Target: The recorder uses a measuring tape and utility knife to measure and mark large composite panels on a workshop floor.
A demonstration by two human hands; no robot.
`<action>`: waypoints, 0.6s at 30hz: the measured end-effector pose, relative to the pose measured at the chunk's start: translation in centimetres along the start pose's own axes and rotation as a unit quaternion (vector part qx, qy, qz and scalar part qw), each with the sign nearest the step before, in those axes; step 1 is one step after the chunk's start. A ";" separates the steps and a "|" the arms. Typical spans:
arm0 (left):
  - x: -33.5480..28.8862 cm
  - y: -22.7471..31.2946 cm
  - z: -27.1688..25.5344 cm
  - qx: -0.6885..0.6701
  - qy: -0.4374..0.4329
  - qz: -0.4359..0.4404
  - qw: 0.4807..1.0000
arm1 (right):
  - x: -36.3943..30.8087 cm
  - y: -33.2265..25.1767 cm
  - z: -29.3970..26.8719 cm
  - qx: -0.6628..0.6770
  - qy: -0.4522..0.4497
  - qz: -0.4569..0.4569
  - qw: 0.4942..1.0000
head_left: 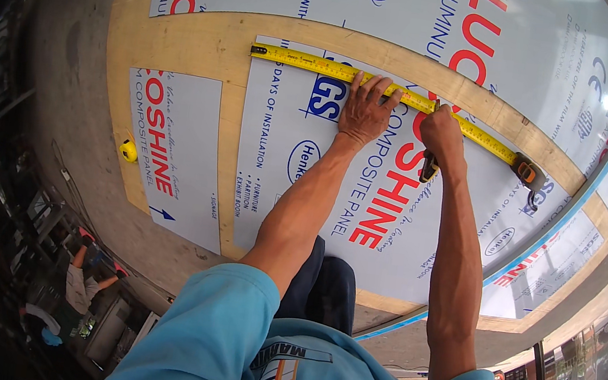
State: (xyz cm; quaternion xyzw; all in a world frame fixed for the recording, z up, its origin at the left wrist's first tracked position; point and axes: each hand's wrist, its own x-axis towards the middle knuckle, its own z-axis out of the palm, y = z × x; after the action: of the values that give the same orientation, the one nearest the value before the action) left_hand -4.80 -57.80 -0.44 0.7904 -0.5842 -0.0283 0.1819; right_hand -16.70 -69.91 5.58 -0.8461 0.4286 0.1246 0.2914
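A yellow tape measure (304, 61) is pulled out along the far edge of a white film-covered composite panel (277, 221). Its hooked end lies at the panel's far left corner, and its black-and-orange case (528, 170) rests at the right. My left hand (365, 112) lies across the tape with fingers stretched out, pressing it down. Closed around a utility knife, my right hand (443, 135) is at the tape's near side, with thumb and fingertips by its edge. The black-and-yellow handle of the utility knife (428, 167) sticks out below my fist; its blade is hard to make out.
The panel lies on plywood (233, 56). A narrower panel piece (172, 151) is at left, beside a small yellow case (127, 151). Another large panel (409, 17) lies beyond. A long blue-edged strip (583, 200) crosses at right. Another person (82, 288) is at lower left.
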 end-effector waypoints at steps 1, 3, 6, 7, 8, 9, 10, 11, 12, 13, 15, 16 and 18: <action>0.1 0.4 0.1 0.000 -0.002 -0.001 1.000 | 0.0 0.6 0.1 -0.011 0.002 -0.008 1.000; 0.5 1.2 0.5 -0.008 0.005 -0.004 1.000 | 0.0 1.5 0.0 -0.030 0.001 -0.007 1.000; 0.2 0.3 0.3 0.006 0.005 -0.002 1.000 | -0.1 -0.3 -0.2 -0.003 -0.001 0.017 1.000; 0.1 -0.4 0.0 0.021 -0.001 0.002 1.000 | -0.1 -1.3 -0.5 0.022 -0.006 0.039 0.999; 0.3 0.2 0.1 0.028 -0.009 0.006 1.000 | 0.1 0.1 0.6 0.031 -0.008 0.064 0.997; 0.1 -0.1 -0.1 0.024 -0.007 0.006 1.000 | 0.0 -0.6 0.4 0.039 -0.008 0.073 0.997; 0.1 -0.1 -0.1 0.021 -0.004 0.006 1.000 | -0.1 -1.1 -0.1 0.048 -0.009 0.081 0.996; 0.1 0.3 0.1 0.018 -0.004 0.005 1.000 | -0.2 -0.7 -0.2 0.046 -0.010 0.083 0.995; 0.3 0.5 0.2 0.016 -0.005 0.005 1.000 | -0.2 -0.5 -0.4 0.044 -0.008 0.074 0.996; 0.4 0.6 0.2 0.016 -0.007 0.004 1.000 | -0.2 -0.4 -0.4 0.043 -0.007 0.065 0.997; 0.3 0.6 0.2 0.016 -0.009 0.002 1.000 | -0.3 -0.7 -0.7 0.039 -0.012 0.065 0.997; 0.2 0.4 0.1 0.016 -0.012 0.000 1.000 | -0.4 -1.2 -0.9 0.036 -0.016 0.065 0.997; 0.0 -0.1 -0.1 0.019 -0.014 -0.002 1.000 | -0.6 -1.8 -0.8 0.034 -0.013 0.057 0.998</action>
State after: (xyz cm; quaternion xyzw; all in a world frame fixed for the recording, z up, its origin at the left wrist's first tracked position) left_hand -4.73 -57.74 -0.41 0.7944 -0.5858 -0.0289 0.1581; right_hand -15.64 -69.16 7.23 -0.8082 0.4766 0.1374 0.3174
